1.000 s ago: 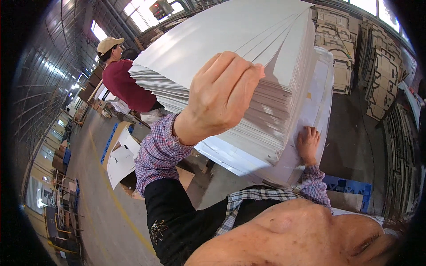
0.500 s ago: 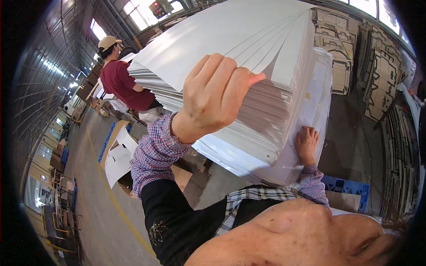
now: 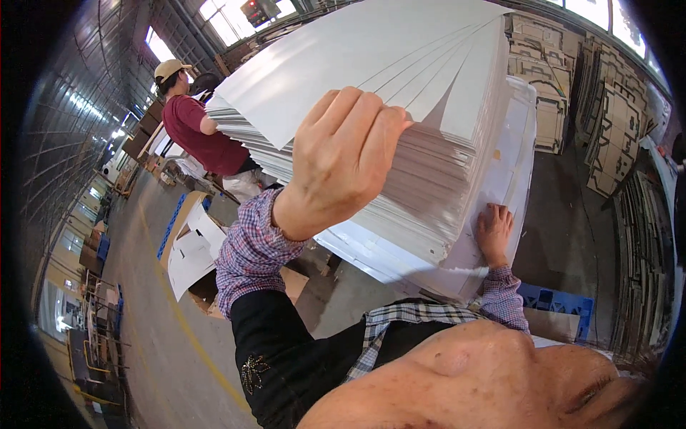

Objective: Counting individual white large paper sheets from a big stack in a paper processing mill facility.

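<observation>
Our left hand [image 3: 341,154] grips sheets [image 3: 409,87] on the stack [image 3: 443,196]; our right hand [image 3: 494,230] lies open by the white base's [image 3: 511,161] right edge.

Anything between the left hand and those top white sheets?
Nothing visible: the left hand pinches the edge of the top white sheets directly; the right hand rests to the right, clear of them.

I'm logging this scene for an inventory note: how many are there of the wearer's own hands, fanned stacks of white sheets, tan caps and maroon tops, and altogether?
Left hand and right hand: 2
Fanned stack of white sheets: 1
Tan cap: 1
Maroon top: 1
Total: 5
</observation>
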Demonstrator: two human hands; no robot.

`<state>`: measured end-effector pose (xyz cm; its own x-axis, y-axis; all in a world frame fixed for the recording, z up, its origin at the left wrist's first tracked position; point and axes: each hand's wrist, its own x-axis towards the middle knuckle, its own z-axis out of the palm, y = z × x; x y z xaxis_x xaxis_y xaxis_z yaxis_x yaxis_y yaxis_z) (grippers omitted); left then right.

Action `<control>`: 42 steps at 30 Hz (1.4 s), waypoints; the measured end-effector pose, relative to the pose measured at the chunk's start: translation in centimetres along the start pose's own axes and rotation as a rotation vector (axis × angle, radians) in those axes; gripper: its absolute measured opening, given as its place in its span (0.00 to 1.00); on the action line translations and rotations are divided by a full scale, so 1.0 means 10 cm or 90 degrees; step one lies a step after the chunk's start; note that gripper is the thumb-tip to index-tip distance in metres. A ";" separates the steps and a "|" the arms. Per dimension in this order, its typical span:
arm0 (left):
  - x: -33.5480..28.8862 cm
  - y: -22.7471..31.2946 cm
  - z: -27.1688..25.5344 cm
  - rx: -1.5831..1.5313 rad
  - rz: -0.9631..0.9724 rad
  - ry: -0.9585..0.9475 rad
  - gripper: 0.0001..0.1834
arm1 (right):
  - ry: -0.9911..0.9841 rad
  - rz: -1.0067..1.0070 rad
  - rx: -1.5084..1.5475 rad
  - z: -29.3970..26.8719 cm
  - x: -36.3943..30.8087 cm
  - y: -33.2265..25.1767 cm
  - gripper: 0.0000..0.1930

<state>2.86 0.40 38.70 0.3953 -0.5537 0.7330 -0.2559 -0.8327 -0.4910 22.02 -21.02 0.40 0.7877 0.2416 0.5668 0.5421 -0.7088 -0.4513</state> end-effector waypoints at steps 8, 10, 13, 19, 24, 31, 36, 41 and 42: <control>-0.10 0.15 0.04 0.074 0.022 0.027 0.17 | -0.014 0.010 -0.010 -0.03 0.00 -0.01 0.18; -0.11 0.18 0.05 0.124 0.015 0.043 0.16 | -0.015 0.007 -0.007 -0.02 0.00 0.00 0.18; -0.12 0.17 0.08 0.116 0.011 0.061 0.15 | -0.007 -0.003 -0.020 0.01 -0.01 0.05 0.18; -0.14 0.13 0.13 0.111 0.015 0.095 0.13 | -0.028 0.008 -0.008 -0.01 0.00 0.01 0.18; -0.12 0.07 0.05 0.037 0.012 0.072 0.14 | -0.026 0.008 -0.005 0.00 0.00 0.04 0.19; -0.13 -0.06 -0.13 -0.007 -0.027 0.030 0.14 | -0.030 0.014 0.003 -0.03 -0.01 0.01 0.19; -0.19 -0.14 0.06 -0.039 -0.006 0.078 0.14 | -0.020 0.011 -0.002 -0.02 0.00 0.02 0.19; -0.14 -0.10 0.07 -0.039 -0.016 0.085 0.14 | -0.010 0.004 -0.002 0.00 0.00 0.07 0.19; -0.15 -0.10 0.07 -0.029 -0.015 0.085 0.14 | -0.014 0.004 0.003 0.00 0.00 0.07 0.19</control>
<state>3.18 2.11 37.76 0.2810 -0.5270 0.8021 -0.2884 -0.8435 -0.4532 22.44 -21.49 0.08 0.7970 0.2519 0.5490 0.5390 -0.7067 -0.4583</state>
